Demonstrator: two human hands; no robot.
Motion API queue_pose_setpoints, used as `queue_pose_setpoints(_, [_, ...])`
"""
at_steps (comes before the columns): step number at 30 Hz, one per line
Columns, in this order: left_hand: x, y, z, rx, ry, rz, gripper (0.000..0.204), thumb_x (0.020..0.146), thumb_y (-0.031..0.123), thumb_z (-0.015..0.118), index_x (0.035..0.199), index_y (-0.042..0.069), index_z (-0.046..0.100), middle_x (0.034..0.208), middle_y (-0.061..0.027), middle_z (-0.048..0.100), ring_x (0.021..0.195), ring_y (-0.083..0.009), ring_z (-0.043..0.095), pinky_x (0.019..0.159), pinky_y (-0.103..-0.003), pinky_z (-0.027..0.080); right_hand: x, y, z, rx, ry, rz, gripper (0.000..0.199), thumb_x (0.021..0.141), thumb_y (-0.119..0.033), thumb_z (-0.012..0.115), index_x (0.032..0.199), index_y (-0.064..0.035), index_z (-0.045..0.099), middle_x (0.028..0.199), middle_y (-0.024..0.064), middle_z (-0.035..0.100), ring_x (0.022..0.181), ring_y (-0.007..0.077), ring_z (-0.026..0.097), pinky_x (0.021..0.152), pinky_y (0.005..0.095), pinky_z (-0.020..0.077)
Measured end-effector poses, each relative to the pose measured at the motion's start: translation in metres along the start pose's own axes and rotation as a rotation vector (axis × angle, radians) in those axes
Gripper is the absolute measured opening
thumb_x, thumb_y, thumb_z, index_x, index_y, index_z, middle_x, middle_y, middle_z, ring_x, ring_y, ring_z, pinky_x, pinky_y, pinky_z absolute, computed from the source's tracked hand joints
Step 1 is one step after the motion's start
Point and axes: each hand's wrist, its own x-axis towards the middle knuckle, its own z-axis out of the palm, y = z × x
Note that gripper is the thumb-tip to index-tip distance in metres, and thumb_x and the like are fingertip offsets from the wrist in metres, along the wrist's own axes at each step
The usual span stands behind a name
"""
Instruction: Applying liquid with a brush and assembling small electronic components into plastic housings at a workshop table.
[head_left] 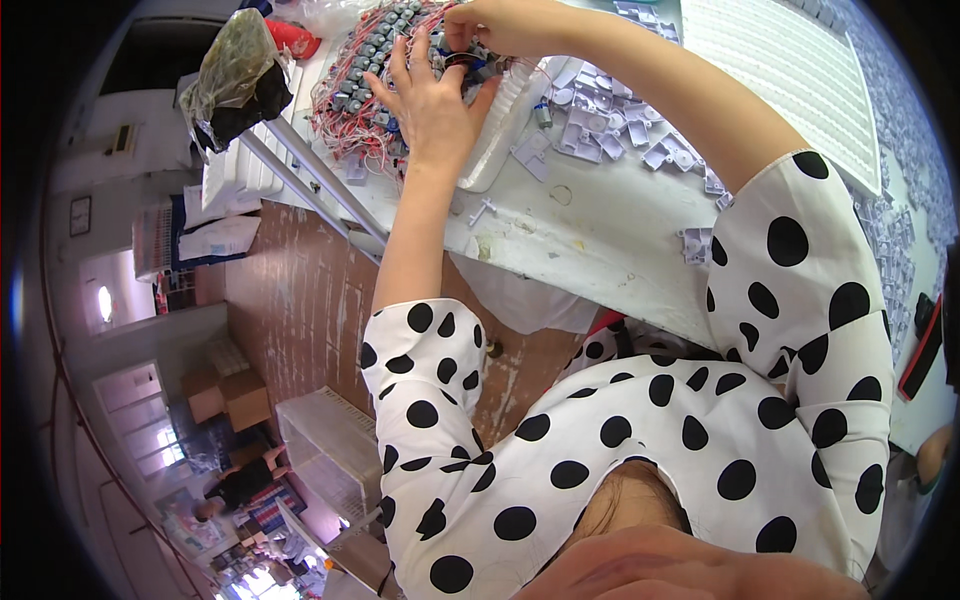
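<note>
A part of the person's own head (700, 570) is filling the lower edge, and a white garment (620, 430) with black dots is spreading just past it. Farther up, the left hand (435, 115) is reaching over a pile of small motors (375, 75). Its fingers (398, 62) are standing wide apart; whether its thumb and index finger are gripping a part, I cannot tell. The right hand (505, 25) is curling its fingers narrowly beside them, and what they are holding, if anything, I cannot tell.

The motors are lying under and left of the left fingers, crowding together in rough rows. They are showing dull grey, short cylindrical bodies, some with blue ends, and thin red and white wires (335, 130) are tangling around them, looping loosely out along the pile's near side. Right of the left thumb, a long white tray (510, 120) is lying on the pale table (600, 235). Farther right of the fingers, a single motor (543, 115) is lying near pale lilac plastic parts (590, 125), which are scattering below the right forearm.
</note>
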Motion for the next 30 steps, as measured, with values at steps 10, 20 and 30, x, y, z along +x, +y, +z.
queue_pose_setpoints(10, [-0.02, -0.012, -0.055, -0.039, -0.117, -0.019, 0.024, 0.072, 0.026, 0.073, 0.087, 0.008, 0.074, 0.144, -0.0151, 0.046, 0.142, -0.039, 0.028, 0.114, -0.068, 0.005, -0.033, 0.004, 0.005, -0.597, 0.094, -0.279, 0.012, 0.072, -0.027, 0.069, 0.074, -0.0146, 0.07, 0.09, 0.0067, 0.064, 0.101, 0.0261, 0.057, 0.092, 0.0418, 0.043])
queue_pose_setpoints(20, [-0.013, -0.031, -0.061, 0.041, 0.046, -0.124, 0.025, 0.08, 0.026, 0.074, 0.096, 0.007, 0.073, 0.13, -0.0132, 0.056, 0.134, -0.0346, 0.041, 0.114, -0.066, 0.012, -0.038, -0.03, 0.033, -0.732, 0.177, -0.061, 0.024, 0.065, -0.032, 0.081, 0.077, -0.012, 0.076, 0.097, 0.0009, 0.06, 0.104, 0.0204, 0.053, 0.087, 0.0332, 0.0418])
queue_pose_setpoints(30, [-0.027, -0.019, -0.064, -0.094, -0.059, -0.219, 0.025, 0.08, 0.027, 0.075, 0.095, 0.008, 0.071, 0.125, -0.0118, 0.06, 0.131, -0.0314, 0.045, 0.115, -0.064, 0.013, -0.044, -0.039, 0.052, -0.572, 0.356, 0.181, 0.031, 0.063, -0.038, 0.081, 0.077, -0.0105, 0.076, 0.096, 0.0041, 0.06, 0.102, 0.0223, 0.052, 0.087, 0.0368, 0.0398])
